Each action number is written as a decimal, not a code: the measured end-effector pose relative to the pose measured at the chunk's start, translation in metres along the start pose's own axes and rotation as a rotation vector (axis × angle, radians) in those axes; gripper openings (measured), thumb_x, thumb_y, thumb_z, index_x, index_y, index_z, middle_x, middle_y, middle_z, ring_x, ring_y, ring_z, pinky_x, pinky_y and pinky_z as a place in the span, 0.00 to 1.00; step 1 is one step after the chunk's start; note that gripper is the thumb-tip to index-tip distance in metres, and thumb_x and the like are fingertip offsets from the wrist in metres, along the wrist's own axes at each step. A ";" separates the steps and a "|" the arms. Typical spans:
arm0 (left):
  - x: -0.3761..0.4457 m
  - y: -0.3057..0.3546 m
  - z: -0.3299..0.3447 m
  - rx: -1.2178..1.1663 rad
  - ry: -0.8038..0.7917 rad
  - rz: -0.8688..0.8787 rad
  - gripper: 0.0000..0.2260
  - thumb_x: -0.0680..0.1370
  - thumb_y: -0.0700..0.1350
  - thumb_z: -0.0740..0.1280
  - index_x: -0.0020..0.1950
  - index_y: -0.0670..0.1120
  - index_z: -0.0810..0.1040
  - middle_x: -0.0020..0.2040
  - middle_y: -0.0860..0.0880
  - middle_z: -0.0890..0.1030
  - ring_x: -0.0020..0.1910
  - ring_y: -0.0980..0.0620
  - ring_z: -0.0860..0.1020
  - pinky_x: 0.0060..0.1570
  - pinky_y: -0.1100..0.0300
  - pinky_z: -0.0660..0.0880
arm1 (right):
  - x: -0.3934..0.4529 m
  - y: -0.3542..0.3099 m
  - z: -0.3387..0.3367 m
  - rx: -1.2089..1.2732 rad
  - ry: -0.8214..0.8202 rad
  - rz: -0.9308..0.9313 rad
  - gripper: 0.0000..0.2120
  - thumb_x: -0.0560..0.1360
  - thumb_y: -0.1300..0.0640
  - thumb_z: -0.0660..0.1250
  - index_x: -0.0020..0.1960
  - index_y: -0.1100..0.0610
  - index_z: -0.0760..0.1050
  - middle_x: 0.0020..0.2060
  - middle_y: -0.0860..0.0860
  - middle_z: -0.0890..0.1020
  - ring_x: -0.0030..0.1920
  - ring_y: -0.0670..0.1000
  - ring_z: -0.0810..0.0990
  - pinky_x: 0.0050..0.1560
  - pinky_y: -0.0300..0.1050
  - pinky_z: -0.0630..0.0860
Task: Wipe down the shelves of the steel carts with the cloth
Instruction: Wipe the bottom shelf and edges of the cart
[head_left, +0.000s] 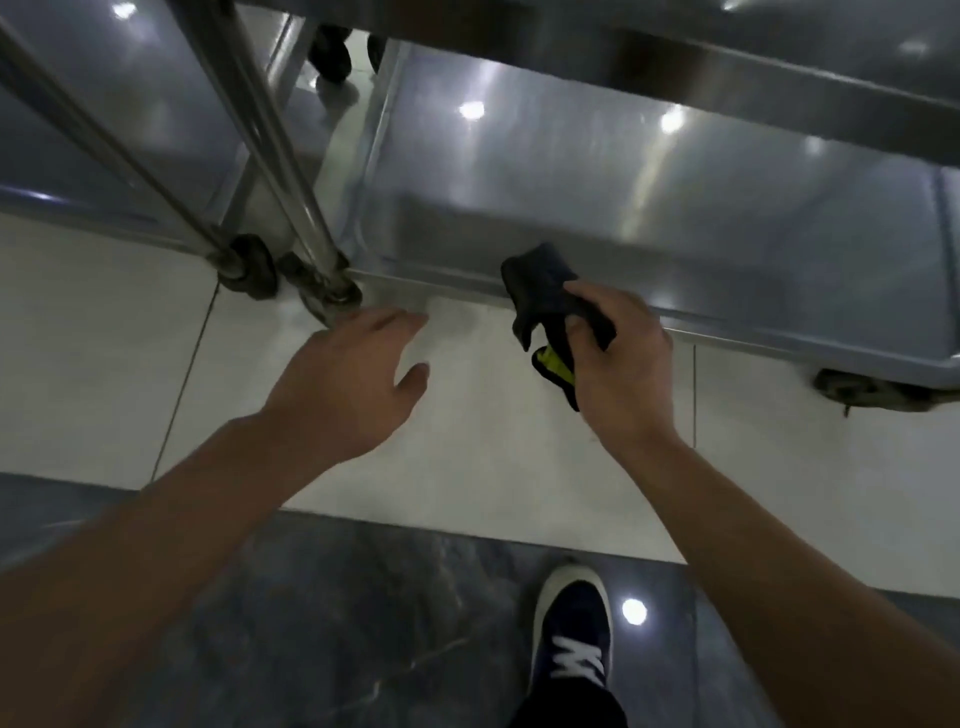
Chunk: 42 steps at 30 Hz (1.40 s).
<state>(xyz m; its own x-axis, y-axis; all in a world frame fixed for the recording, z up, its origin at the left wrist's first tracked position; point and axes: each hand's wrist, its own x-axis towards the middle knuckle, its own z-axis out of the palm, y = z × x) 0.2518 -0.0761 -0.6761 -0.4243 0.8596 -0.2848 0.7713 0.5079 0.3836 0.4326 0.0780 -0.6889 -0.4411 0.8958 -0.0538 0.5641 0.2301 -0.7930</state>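
Looking straight down, the bottom shelf of the near steel cart is filling the upper half of the view, its long axis running from about 10 o'clock to 4 o'clock, ceiling lights glinting off it. A second cart is standing alongside at 10 o'clock, the uprights of both meeting at the castors near the middle left. Below them the pale floor tiles are giving way to dark marbled floor, with one shoe planted at 6 o'clock.

The right hand is gripping the cloth, a dark bunched rag with a flash of yellow, fingers curled round it. The cloth is hanging right over the shelf's front lip, its top end poking on towards 12 o'clock. The left hand is hovering over the tiles with fingers spread and relaxed, holding nothing, its fingertips pointing towards the corner post at 12 o'clock.

So the shelf lies dead ahead of the cloth at 12 o'clock, and the right hand is plainly the nearer one. My read: a short push forward should put cloth on steel, then strokes along that long axis towards 4 o'clock. The left hand looks set to steady itself on the post.
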 end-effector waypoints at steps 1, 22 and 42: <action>0.018 -0.006 0.006 0.003 0.018 0.014 0.24 0.81 0.52 0.64 0.76 0.49 0.69 0.74 0.48 0.71 0.72 0.47 0.69 0.68 0.52 0.68 | 0.012 0.007 0.009 -0.007 0.008 -0.019 0.16 0.79 0.62 0.64 0.63 0.49 0.79 0.57 0.46 0.78 0.58 0.50 0.77 0.58 0.42 0.76; 0.146 -0.060 0.049 0.265 0.240 0.092 0.12 0.80 0.52 0.59 0.52 0.51 0.82 0.52 0.48 0.77 0.55 0.43 0.75 0.57 0.50 0.70 | 0.122 0.064 0.119 -0.493 -0.127 -0.313 0.24 0.85 0.45 0.46 0.80 0.49 0.57 0.81 0.51 0.54 0.81 0.53 0.49 0.78 0.53 0.48; 0.138 -0.078 0.053 0.015 0.364 0.107 0.06 0.79 0.39 0.65 0.42 0.44 0.73 0.41 0.47 0.72 0.37 0.52 0.68 0.38 0.60 0.60 | 0.136 0.022 0.196 -0.509 -0.228 -0.468 0.21 0.86 0.48 0.47 0.77 0.45 0.62 0.80 0.50 0.57 0.81 0.54 0.48 0.78 0.56 0.46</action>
<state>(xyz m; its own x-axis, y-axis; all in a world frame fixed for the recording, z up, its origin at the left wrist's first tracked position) 0.1585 -0.0001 -0.7921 -0.4795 0.8731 0.0882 0.8261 0.4152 0.3811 0.2486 0.1309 -0.8327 -0.8189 0.5716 0.0522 0.5114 0.7678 -0.3860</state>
